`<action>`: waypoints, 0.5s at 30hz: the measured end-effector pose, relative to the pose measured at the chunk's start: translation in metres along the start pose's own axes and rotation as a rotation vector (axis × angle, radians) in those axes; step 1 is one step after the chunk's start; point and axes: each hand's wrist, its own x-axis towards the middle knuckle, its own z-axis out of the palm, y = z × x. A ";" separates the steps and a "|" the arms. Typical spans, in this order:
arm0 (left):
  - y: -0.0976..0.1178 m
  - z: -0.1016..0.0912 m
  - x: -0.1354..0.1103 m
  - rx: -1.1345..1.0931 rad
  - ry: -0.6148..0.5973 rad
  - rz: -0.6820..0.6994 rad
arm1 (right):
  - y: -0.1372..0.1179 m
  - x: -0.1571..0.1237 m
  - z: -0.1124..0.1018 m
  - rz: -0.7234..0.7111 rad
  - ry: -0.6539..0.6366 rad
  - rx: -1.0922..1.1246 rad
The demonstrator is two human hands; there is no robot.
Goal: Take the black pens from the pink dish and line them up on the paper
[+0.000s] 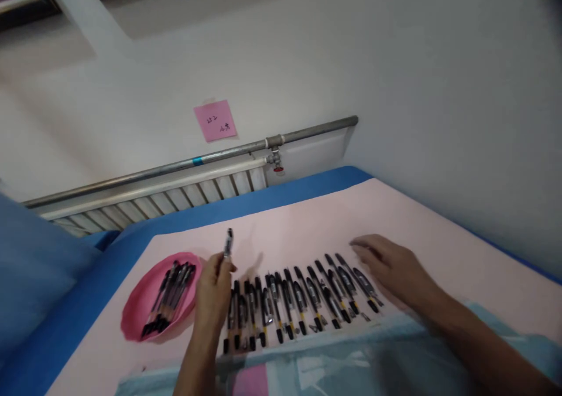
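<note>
My left hand is closed around a pen with a dark tip, held almost upright above the left end of a row of pen parts. In that row, black caps and slim pen pieces with black and yellow ends lie side by side; small clips are scattered among them. Just beyond the row's right end hovers my right hand, fingers loosely stretched and slightly blurred, with nothing visible in them. Left of my left hand sits a pink bowl with several black-ended pens inside.
Pink paper covers the blue tabletop. Pale blue cloth under clear plastic lies along the near edge. A radiator and a pipe run behind, below a pink note. A wall borders the right side.
</note>
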 end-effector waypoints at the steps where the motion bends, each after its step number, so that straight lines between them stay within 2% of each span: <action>1: 0.008 0.017 -0.010 -0.117 -0.055 -0.003 | -0.010 -0.004 0.002 0.001 -0.016 0.111; 2: 0.015 0.034 -0.021 -0.218 -0.133 -0.004 | -0.020 -0.009 0.005 0.011 -0.044 0.219; 4: 0.029 0.061 -0.042 -0.342 -0.298 0.008 | -0.036 -0.020 0.015 0.046 -0.199 0.432; 6: 0.041 0.074 -0.058 -0.371 -0.421 0.037 | -0.045 -0.028 0.026 0.086 -0.275 0.594; 8: 0.048 0.078 -0.067 -0.369 -0.471 0.063 | -0.050 -0.034 0.034 0.122 -0.257 0.685; 11: 0.050 0.077 -0.069 -0.389 -0.483 0.090 | -0.054 -0.038 0.038 0.192 -0.223 0.771; 15: 0.045 0.081 -0.070 -0.385 -0.495 0.077 | -0.061 -0.039 0.035 0.205 -0.205 0.733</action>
